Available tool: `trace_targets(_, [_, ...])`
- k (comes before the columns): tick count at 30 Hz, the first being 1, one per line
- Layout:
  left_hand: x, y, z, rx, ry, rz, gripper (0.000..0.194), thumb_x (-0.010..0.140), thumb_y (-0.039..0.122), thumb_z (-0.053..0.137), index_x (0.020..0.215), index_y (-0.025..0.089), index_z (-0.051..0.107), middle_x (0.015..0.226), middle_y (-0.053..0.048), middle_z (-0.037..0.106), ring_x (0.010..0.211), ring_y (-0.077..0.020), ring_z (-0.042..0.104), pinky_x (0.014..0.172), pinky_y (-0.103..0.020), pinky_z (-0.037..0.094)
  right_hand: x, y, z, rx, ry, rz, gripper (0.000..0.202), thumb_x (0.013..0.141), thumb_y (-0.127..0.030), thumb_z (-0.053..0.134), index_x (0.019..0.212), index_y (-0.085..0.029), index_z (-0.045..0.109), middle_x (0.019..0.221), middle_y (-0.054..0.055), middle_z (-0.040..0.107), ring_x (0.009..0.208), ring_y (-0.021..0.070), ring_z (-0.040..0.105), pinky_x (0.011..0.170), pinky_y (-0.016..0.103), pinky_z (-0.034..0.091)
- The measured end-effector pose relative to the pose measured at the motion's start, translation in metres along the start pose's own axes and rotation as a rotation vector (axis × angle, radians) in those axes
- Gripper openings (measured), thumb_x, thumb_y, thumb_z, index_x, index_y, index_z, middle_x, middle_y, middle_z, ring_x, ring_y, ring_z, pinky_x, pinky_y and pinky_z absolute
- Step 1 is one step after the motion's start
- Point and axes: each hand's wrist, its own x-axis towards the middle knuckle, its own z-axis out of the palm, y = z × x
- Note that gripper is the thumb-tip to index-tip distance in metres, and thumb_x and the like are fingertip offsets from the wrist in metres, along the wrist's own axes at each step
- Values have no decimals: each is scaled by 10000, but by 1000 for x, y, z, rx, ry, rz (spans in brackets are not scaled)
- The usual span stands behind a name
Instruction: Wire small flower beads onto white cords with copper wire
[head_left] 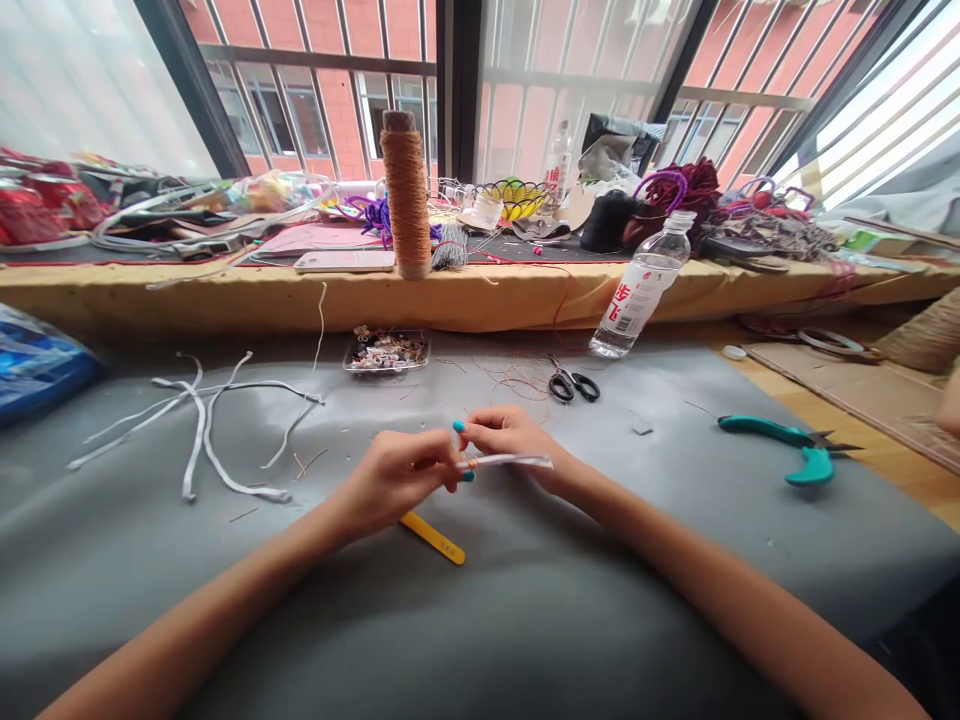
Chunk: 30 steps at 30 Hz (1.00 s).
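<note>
"Head view: holding what?"
"Pinching a white strip [521,461] in the grip of the left hand [401,472], over mid-worktop [555,610], free end toward three o'clock before the right hand [510,435]."
"Gripping with the right?"
"Bent close to the left; can't tell whether holding anything."
"Nearby?"
"Look to six o'clock for a yellow stick [435,541], two for scissors [571,381], three for pliers [802,437]."

Cords [201,425] left of the hands [401,475], pliers [769,430] right, scissors [571,378] behind, tray [386,371] between cords and scissors

The left hand [401,480] hides the yellow stick's [436,541] far end
</note>
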Motion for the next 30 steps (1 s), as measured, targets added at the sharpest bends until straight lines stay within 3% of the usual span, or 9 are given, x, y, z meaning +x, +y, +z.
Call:
trace_targets(5, [7, 5, -7, -405, 222, -335, 212, 722, 264, 582, 606, 157, 440, 530, 21, 590, 389, -29, 339, 370, -148, 240, -3, 0, 10, -39, 203, -44, 236, 781, -309, 471, 625, -151, 552, 518, -55, 370, 496, 67, 315, 487, 216, 237])
trace_targets(9, [10, 0, -7, -467, 320, -416, 243, 716, 293, 601, 625, 160, 418, 542, 29, 587, 387, -21, 302, 362, -144, 205, -6, -1, 16, -166, 246, -103, 250, 809, -312, 452, 650, -151, 558, 566, -41, 429, 540, 74, 355, 521, 209, 268])
trace_targets(18, [10, -4, -2, -448, 284, -390, 197, 701, 293, 618, 657, 147, 494, 668, 22, 584, 433, -15, 374, 413, -153, 289, -8, 6, 27, -402, 178, -235, 239, 834, -227, 407, 627, -168, 511, 617, -22, 511, 598, 88, 446, 612, 208, 325])
trace_targets(22, [10, -2, -4, -506, 172, -376, 213, 730, 318, 595, 671, 152, 475, 536, 38, 547, 412, -28, 372, 422, -162, 295, -10, 6, 28, -387, 165, -229, 280, 864, -294, 368, 649, -177, 504, 634, -17, 522, 610, 94, 461, 606, 210, 331])
trace_targets(25, [10, 0, -4, -531, 118, -357, 241, 722, 342, 606, 669, 150, 471, 564, 23, 567, 432, -32, 376, 423, -163, 292, -11, 4, 29, -374, 165, -177, 325, 870, -349, 349, 645, -179, 510, 608, -21, 501, 583, 93, 441, 590, 216, 322])
trace_targets(30, [11, 1, -4, -514, 109, -379, 289, 678, 367, 632, 626, 148, 452, 535, 41, 513, 410, -22, 318, 389, -159, 220, -3, 3, 18, -238, 170, -147, 233, 831, -273, 416, 646, -168, 512, 612, -27, 470, 585, 84, 418, 578, 213, 320])
